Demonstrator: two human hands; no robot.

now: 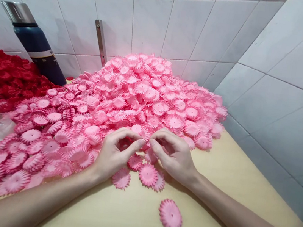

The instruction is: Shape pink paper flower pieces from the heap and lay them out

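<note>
At near edge of pink pile: our left hand, right hand pinched, can't tell whether grasping anything. Round loose disc this side of pile, nearer right.

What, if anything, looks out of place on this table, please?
One pink petal disc lies alone on the tabletop, nearer the person than the big pink pile. The blue bottle appears to lean, but the wall tiles slant too, so that may be lens distortion.
</note>
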